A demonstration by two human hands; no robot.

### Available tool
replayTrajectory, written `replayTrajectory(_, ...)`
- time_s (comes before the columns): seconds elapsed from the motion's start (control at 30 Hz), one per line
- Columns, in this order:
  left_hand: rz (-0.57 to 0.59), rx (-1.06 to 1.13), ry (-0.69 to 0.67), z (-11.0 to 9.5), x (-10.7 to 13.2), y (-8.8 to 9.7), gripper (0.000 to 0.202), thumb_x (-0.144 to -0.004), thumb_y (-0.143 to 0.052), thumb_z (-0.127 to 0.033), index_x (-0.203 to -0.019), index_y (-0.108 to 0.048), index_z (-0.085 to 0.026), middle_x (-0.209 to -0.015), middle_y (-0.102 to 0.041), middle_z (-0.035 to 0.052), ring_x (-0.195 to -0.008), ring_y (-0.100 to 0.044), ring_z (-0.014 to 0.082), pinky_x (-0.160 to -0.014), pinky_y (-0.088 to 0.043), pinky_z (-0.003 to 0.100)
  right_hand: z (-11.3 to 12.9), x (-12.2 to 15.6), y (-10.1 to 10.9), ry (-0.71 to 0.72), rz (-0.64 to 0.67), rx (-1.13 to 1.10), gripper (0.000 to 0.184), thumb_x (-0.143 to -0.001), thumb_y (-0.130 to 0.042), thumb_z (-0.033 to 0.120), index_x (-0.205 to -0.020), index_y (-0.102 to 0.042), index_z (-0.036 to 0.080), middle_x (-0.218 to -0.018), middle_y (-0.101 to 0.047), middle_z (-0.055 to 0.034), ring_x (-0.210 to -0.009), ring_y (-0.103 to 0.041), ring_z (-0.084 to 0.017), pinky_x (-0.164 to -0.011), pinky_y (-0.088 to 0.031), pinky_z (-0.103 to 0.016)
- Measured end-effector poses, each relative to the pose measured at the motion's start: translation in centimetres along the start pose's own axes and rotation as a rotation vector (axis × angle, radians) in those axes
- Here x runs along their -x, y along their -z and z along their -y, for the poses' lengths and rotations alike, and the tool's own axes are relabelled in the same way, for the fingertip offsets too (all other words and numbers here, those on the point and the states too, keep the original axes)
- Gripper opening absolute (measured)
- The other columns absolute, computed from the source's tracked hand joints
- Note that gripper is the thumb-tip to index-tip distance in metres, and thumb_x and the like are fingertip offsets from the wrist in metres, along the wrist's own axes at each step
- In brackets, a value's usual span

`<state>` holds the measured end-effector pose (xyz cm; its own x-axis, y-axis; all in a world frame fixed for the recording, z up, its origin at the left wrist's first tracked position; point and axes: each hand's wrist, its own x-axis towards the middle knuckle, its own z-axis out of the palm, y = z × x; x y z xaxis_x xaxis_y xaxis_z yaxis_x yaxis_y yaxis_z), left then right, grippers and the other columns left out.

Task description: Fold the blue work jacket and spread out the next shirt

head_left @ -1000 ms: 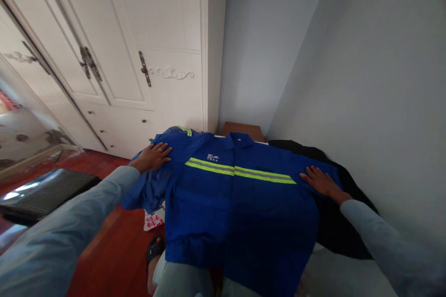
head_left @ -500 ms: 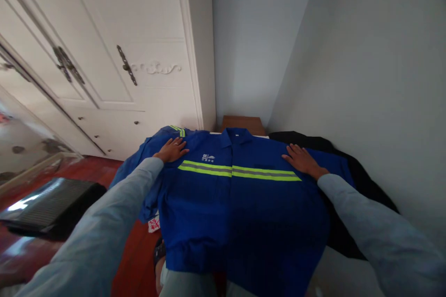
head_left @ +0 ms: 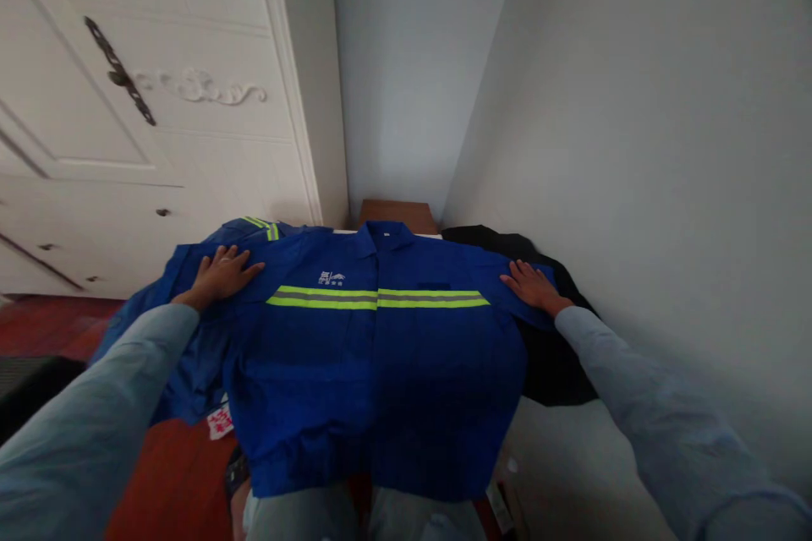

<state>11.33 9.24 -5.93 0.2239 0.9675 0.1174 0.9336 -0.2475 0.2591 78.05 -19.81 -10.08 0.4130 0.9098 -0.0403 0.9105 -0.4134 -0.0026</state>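
Note:
A blue work jacket with yellow-green and grey reflective stripes lies spread out, front side up, its collar pointing away from me. My left hand rests flat on the sleeve at the left, fingers spread. On the sleeve at the right, my right hand lies flat with its fingers apart. Under the left sleeve is another blue garment with similar stripes. Black cloth shows beneath the right sleeve. What supports the jacket is mostly hidden.
A white wardrobe stands at the back left, and a grey wall rises on the right. Behind the collar is a brown wooden piece. A dark object sits on the red floor at the left.
Both hands have moved outward from the jacket's chest area onto the sleeves. The right sleeve's end now lies nearer my right hand. The view has turned to the right.

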Motion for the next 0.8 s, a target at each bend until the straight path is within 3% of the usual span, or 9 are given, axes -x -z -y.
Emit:
replayTrajectory(0.1,-0.257,0.340,0.083,-2.6,1.9,-0.9,0.049,-0.089,-0.058,-0.041,-0.122,-0.064,-0.005,-0.141,-0.057,0.0226,-0.147,-0.033,0.0418,-0.116,-0.032,0.067,2.2,2.3,1.3,0.015,-0.112,-0.076,0.078,-0.100,-0.027,0.057,-0.155,-0.032,0.001,-0.159,-0.034,-0.0257,-0.150,-0.031,-0.036,-0.120,-0.028,-0.056)
replayTrajectory(0.2,-0.421,0.546,-0.016,-6.8,6.5,-2.7,0.045,-0.093,-0.051,-0.041,-0.122,-0.064,-0.009,-0.138,-0.062,0.0171,-0.146,-0.040,0.0336,-0.120,-0.032,0.059,6.6,5.8,1.8,0.142,-0.285,-0.206,0.078,-0.102,-0.019,0.055,-0.157,-0.027,0.001,-0.159,-0.035,-0.0237,-0.149,-0.034,-0.032,-0.122,-0.029,-0.050)
replayTrajectory(0.27,-0.353,0.534,-0.244,-10.1,10.6,-4.2,0.049,-0.094,-0.050,-0.047,-0.129,-0.061,-0.013,-0.143,-0.059,0.0152,-0.147,-0.038,0.0297,-0.121,-0.033,0.054,10.8,8.7,1.5,0.296,-0.321,-0.240,0.077,-0.103,-0.017,0.058,-0.158,-0.027,0.005,-0.160,-0.036,-0.0210,-0.149,-0.034,-0.030,-0.123,-0.029,-0.050)
replayTrajectory(0.33,-0.204,0.450,-0.464,-13.3,14.5,-5.5,0.056,-0.096,-0.044,-0.052,-0.137,-0.056,-0.016,-0.149,-0.054,0.0146,-0.150,-0.034,0.0285,-0.121,-0.034,0.053,15.5,11.8,0.8,0.505,-0.292,-0.219,0.075,-0.103,-0.021,0.060,-0.159,-0.029,0.010,-0.160,-0.037,-0.0179,-0.150,-0.032,-0.029,-0.123,-0.028,-0.050)
replayTrajectory(0.43,-0.032,0.221,-0.666,-16.3,18.4,-6.7,0.060,-0.098,-0.038,-0.057,-0.140,-0.056,-0.017,-0.151,-0.052,0.0151,-0.147,-0.040,0.0287,-0.122,-0.031,0.054,21.7,15.7,-0.4,0.756,-0.246,-0.123,0.071,-0.103,-0.028,0.060,-0.156,-0.037,0.014,-0.160,-0.039,-0.0163,-0.151,-0.031,-0.028,-0.123,-0.027,-0.050)
replayTrajectory(0.5,-0.009,0.098,-0.698,-16.3,19.4,-6.8,0.062,-0.099,-0.034,-0.058,-0.143,-0.055,-0.019,-0.153,-0.050,0.0146,-0.146,-0.041,0.0286,-0.123,-0.029,0.054,24.0,17.3,-1.2,0.813,-0.249,-0.057,0.070,-0.102,-0.032,0.060,-0.154,-0.041,0.014,-0.159,-0.039,-0.0172,-0.150,-0.032,-0.029,-0.123,-0.027,-0.050)
replayTrajectory(0.57,-0.025,0.029,-0.678,-15.0,19.5,-6.5,0.065,-0.099,-0.032,-0.060,-0.145,-0.052,-0.019,-0.155,-0.047,0.0144,-0.147,-0.039,0.0290,-0.123,-0.029,0.052,24.1,18.0,-1.8,0.789,-0.277,-0.019,0.069,-0.102,-0.034,0.059,-0.153,-0.042,0.013,-0.159,-0.039,-0.0178,-0.150,-0.033,-0.030,-0.123,-0.026,-0.051)
replayTrajectory(0.8,-0.072,-0.047,-0.514,-7.2,19.8,-5.1,0.076,-0.095,-0.032,-0.066,-0.150,-0.045,-0.013,-0.158,-0.041,0.0176,-0.150,-0.033,0.0331,-0.124,-0.027,0.051,16.2,19.1,-2.8,0.486,-0.312,-0.042,0.073,-0.101,-0.036,0.059,-0.154,-0.041,0.009,-0.157,-0.041,-0.0207,-0.148,-0.035,-0.033,-0.122,-0.028,-0.052)
